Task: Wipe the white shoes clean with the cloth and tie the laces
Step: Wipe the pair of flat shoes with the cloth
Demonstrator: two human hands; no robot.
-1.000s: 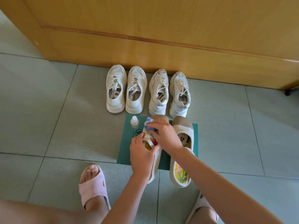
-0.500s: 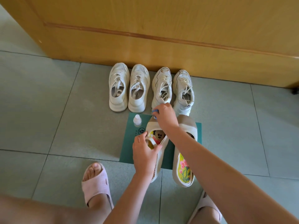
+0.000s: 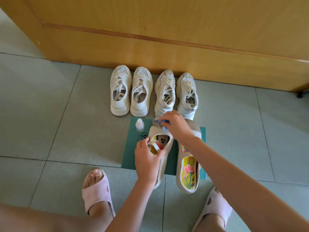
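The right hand (image 3: 177,127) pinches a crumpled blue cloth (image 3: 161,122) onto the toe of a cream woven shoe (image 3: 154,132), while the left hand (image 3: 148,160) curls its fingers round the looped strap (image 3: 153,145), with a flat green mat (image 3: 132,154) just left of them.

floor (image 3: 50,123): smooth tile, faint sheen | panel (image 3: 167,22): varnished wood, satin | sneakers (image 3: 120,91): white mesh, smooth synthetic | mat (image 3: 132,158): matt green | bottle (image 3: 139,124): translucent plastic | slip-ons (image 3: 169,146): woven beige cloth, cross-stitched insoles | slippers (image 3: 97,190): matt pink foam | cloth (image 3: 161,122): blue fabric
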